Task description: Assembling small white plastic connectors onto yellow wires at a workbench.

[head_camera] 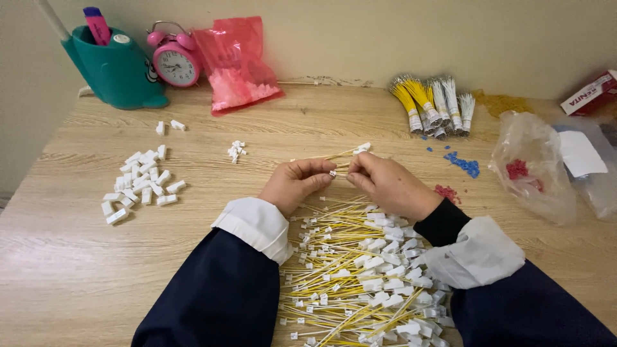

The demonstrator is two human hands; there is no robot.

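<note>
left hand [297,183]: pinching a small white connector [333,173] | right hand [387,185]: gripping thin yellow wires [340,155] (ends point left) | both above table [77,270] middle | wire pile [360,276] at near edge | loose white housings [138,186] toward left edge

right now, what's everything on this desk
wire pile: many, yellow with white plugs, near edge between the arms
plug heap: many, white, left
small plugs: few, white, centre left
wire bundles: several, yellow and white, back
red bag: one, back
clock: one, pink, back left
holder: one, teal, back left
clear bag: one, red bits inside, right
blue bits: few, right
left hand: pinching a wire
right hand: pinching it too
</note>
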